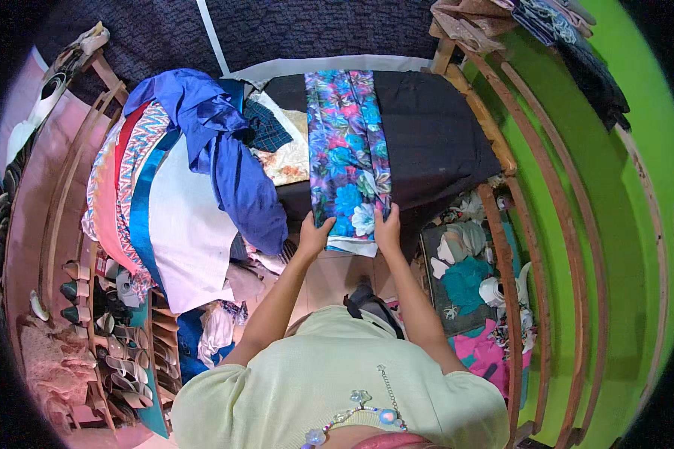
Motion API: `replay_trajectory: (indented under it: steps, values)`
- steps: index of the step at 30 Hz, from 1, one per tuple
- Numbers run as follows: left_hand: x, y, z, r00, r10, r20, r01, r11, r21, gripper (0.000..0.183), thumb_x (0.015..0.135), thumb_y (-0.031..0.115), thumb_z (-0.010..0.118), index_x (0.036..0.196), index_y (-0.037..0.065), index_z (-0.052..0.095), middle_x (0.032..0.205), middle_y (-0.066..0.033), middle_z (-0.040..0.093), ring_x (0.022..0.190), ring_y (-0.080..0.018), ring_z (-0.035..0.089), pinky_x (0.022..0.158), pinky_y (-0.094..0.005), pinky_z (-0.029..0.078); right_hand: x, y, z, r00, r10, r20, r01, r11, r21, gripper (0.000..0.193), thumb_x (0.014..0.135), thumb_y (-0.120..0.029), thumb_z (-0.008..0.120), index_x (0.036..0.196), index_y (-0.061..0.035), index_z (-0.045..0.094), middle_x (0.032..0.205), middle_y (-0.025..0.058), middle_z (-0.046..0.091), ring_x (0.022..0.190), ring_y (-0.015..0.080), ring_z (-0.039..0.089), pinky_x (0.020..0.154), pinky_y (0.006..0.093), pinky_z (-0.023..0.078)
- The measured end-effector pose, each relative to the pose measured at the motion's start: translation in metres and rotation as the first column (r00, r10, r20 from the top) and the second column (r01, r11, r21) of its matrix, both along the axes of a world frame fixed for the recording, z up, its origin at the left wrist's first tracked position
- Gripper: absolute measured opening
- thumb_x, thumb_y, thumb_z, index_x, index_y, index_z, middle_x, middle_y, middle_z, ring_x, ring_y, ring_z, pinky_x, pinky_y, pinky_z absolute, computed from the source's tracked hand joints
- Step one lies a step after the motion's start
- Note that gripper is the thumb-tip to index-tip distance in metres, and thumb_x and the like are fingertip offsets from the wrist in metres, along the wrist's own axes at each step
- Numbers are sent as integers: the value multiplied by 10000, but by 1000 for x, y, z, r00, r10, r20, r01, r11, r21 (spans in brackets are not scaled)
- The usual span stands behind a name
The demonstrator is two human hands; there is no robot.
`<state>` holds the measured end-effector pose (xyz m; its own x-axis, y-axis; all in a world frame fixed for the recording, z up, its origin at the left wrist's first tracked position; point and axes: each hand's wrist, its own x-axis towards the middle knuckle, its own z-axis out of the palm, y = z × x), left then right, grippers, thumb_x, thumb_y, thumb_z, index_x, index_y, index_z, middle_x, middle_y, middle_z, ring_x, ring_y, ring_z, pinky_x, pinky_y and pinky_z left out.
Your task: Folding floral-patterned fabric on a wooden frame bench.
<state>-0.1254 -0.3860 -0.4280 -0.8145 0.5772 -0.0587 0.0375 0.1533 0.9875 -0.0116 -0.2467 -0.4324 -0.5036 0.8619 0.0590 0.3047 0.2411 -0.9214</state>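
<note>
A long floral cloth (348,150) in blue, pink and purple lies folded into a narrow strip, running from the far side to the near edge of a surface covered in black cloth (434,127). My left hand (316,236) is closed on its near left corner. At the near right corner, my right hand (387,229) grips the same cloth, thumb on top and the other fingers mostly hidden beneath. Between my hands a pale layer shows under the cloth's near end, which hangs slightly past the edge.
Left of the cloth are a crumpled blue garment (225,142), a white cloth (191,224) and other draped fabrics. Shoes (120,367) fill a rack at lower left. Wooden rails (569,224) stand along the green wall at right. Heaped clothes (468,284) lie at lower right.
</note>
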Motion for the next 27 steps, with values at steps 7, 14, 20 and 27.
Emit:
replay_trajectory:
  steps: [7,14,20,27]
  values:
    - [12,-16,4,999,-3,37,1,999,43,321,729,146,632,974,-31,524,876,-113,598,787,-172,557,736,-296,427,16,-13,31,955,209,-212,-173,969,176,485,771,-26,497,1235,-41,358,1191,173,454,1128,281,420,930,328,312]
    - [27,-46,11,969,-55,242,55,998,6,305,758,145,631,976,-40,526,863,-68,587,741,-114,533,678,-263,437,34,-21,23,949,281,-141,-272,959,78,362,788,-34,485,1148,3,462,1135,134,512,1060,254,481,908,326,345]
    - [22,-46,31,696,-216,685,79,971,227,334,786,199,604,1009,-32,512,897,-87,590,764,-161,581,683,-292,470,36,47,-35,780,49,-623,-604,317,-731,491,892,-401,340,1328,-225,201,906,51,541,700,109,528,605,269,460]
    - [9,-55,45,590,-360,723,190,932,309,376,798,235,585,1049,-27,487,961,-104,575,843,-188,577,722,-311,481,-4,34,-16,990,137,16,-128,869,479,789,704,-33,621,1331,-155,158,1218,149,320,1066,358,389,903,441,323]
